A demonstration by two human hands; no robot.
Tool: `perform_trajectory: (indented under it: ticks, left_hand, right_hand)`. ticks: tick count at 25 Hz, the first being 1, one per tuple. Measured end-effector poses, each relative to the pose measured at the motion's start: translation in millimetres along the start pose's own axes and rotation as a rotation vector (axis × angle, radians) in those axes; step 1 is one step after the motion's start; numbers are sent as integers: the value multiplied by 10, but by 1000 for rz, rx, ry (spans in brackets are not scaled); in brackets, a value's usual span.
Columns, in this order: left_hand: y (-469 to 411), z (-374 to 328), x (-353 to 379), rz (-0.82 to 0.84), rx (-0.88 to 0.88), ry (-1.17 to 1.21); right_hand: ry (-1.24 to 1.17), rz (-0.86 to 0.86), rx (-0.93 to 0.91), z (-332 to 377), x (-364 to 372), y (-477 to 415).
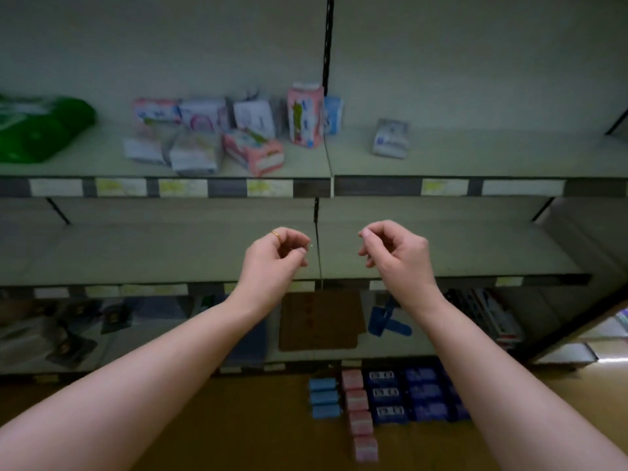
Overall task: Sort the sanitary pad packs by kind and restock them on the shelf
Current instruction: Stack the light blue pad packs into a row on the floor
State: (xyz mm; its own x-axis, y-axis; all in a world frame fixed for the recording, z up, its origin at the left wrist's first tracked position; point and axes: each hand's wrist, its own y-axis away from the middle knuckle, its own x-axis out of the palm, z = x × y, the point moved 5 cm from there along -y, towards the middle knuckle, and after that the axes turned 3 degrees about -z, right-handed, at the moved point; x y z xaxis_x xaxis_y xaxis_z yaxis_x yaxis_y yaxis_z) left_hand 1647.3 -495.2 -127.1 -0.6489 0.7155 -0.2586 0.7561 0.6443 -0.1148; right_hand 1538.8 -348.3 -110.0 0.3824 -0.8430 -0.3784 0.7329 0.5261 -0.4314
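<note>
Fingers (293, 236) of the left hand (272, 261) are curled in toward the thumb, a ring on one of them; the right hand (399, 253) is curled the same way, and neither grips a pack. Both hover in front of the middle shelf (136, 253), either side of the black upright (328, 45).

The shelving is pale and dimly lit, with a label strip (238, 188) along each edge and a tan floor (238, 419) below.

On the upper shelf (475, 158) the sanitary pad packs (253, 151) lie in a loose jumble left of the upright – pink and white ones, some flat, one tall pink pack (304, 119) standing. A lone pale pack (390, 138) sits apart to the right, and a green bag (37, 130) lies at the far left.

More packs stand in rows on the floor – light blue (324, 397), pink (358, 413), dark blue (421, 396). A brown card sheet (319, 321) lies on the lowest shelf between the forearms, which hide part of it.
</note>
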Motion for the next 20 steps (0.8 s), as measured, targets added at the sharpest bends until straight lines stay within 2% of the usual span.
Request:
perform_trajectory:
  ticks: [3, 10, 14, 20]
  left_hand:
    - [-136, -332, -97, -5, 82, 5]
    - [-636, -847, -187, -20, 205, -12]
    - [-1085, -1014, -207, -73, 245, -72]
    - [-1769, -1102, -166, -142, 248, -227]
  right_hand:
    - [62, -39, -135, 349, -36, -192]
    - [92, -74, -161, 621, -227, -876]
    - [69, -76, -183, 546, -234, -1394]
    - [104, 16, -78, 156, -44, -2170]
